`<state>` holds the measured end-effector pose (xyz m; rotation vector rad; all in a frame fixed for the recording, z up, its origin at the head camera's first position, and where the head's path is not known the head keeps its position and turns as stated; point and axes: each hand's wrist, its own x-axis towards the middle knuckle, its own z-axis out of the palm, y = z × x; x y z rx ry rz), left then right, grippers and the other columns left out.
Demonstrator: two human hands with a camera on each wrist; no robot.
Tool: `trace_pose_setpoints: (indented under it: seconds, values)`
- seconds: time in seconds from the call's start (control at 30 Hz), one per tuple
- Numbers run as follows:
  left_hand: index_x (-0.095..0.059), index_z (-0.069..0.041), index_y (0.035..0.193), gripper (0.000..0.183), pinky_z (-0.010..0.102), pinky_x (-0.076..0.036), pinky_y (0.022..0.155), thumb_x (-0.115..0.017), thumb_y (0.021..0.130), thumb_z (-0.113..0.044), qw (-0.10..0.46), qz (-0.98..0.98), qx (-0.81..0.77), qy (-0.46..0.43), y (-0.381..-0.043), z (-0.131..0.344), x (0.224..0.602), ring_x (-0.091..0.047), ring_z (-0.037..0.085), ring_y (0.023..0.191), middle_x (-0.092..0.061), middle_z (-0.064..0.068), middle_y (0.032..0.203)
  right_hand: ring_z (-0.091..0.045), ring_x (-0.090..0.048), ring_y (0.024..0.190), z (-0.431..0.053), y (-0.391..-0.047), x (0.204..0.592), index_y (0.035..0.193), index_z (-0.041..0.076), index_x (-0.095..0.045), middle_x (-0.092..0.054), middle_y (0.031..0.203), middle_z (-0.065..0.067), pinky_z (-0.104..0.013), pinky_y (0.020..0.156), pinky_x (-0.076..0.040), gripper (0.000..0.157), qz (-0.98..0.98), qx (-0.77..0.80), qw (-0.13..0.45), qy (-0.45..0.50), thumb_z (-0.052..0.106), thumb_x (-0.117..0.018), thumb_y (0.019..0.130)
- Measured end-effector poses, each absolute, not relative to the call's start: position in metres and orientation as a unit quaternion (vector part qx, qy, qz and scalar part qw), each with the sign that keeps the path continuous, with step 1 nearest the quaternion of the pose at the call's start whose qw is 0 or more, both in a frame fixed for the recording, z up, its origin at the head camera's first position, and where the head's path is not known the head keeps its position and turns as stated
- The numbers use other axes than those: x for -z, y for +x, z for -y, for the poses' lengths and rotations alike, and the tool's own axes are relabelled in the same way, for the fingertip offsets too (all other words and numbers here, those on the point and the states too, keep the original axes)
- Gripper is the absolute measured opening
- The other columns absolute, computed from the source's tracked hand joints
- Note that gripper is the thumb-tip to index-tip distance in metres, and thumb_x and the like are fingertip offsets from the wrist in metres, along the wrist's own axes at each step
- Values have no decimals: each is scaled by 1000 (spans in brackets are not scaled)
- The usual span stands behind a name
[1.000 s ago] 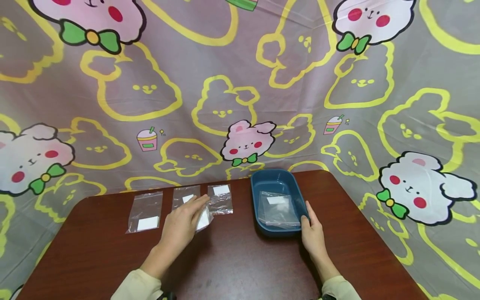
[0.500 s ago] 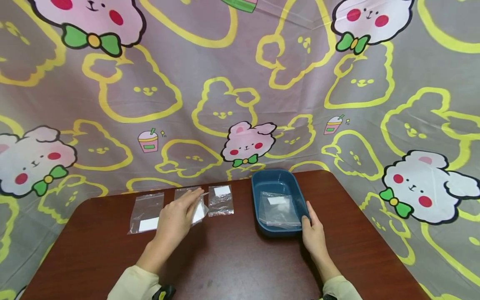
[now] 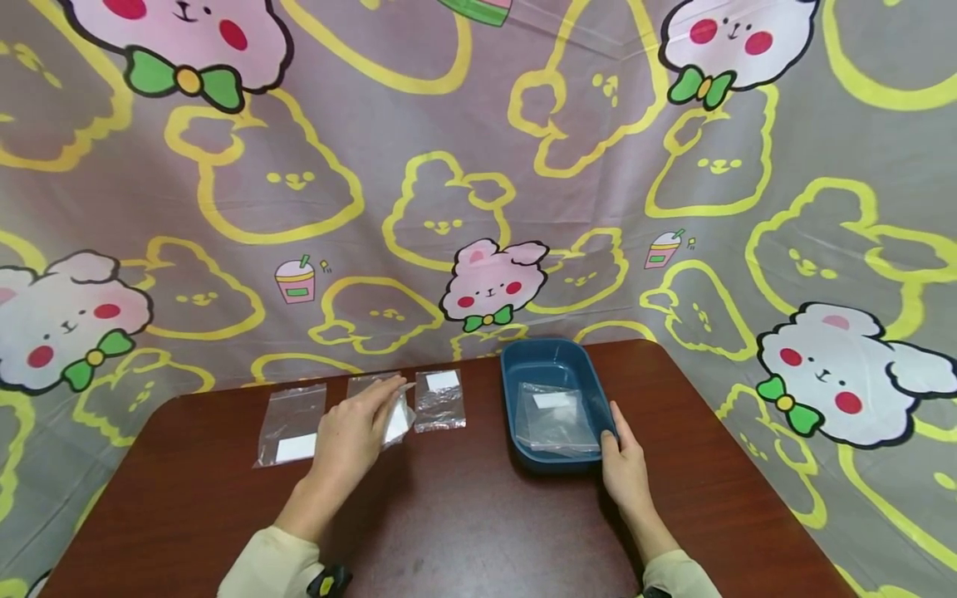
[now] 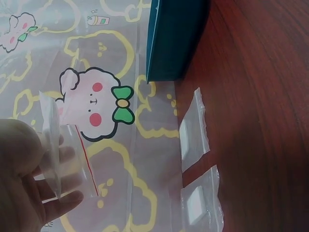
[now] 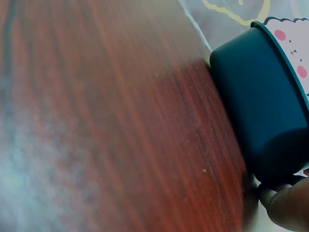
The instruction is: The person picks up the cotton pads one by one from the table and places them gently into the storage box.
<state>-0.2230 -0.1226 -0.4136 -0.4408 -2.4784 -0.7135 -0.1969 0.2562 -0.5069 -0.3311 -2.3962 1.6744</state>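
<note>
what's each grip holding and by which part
Left grip: a clear bag, exact spot unclear. Right grip: the blue bin, by its near right corner.

left hand [image 4: 19, 174] holding a clear bag [image 4: 52, 130]

at lower left, its fingers [image 4: 72, 198] are showing through the bag beside a red line [image 4: 87, 160]. right of centre, a second bag [image 4: 194, 133] and, below it, a third bag [image 4: 203, 200] are lying on the brown table [image 4: 260, 121]. a teal container [image 4: 171, 43] is standing at top centre.
</note>
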Motion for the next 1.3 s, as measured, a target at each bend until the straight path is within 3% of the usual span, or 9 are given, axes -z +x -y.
trace_pose_setpoints:
  seconds: [0.17,0.8,1.3]
  values:
    - [-74,-18,122,24,56,-55,60,-65,99,-18,261,916,258,-159,-225,121,416,-72,39,88,-74,7,115,-28,-18,151,-256,-197,507,161,19,-26,-25,164,-9,-53,121,-18,56,812,-564,100,-116,13,-40,107]
    - [-74,-19,122,24,54,-54,56,-65,99,-19,261,913,267,-162,-235,110,421,-73,38,86,-74,7,113,-31,-20,150,-256,-199,505,160,16,-28,-26,163,-12,-54,120,-19,56,814,-559,102,-119,11,-41,107]
    - [-75,-18,120,23,54,-57,64,-67,99,-19,250,915,270,-167,-241,96,423,-73,38,87,-75,7,112,-30,-20,150,-258,-201,505,160,14,-29,-27,163,-12,-54,120,-19,55,814,-560,103,-117,10,-42,107]
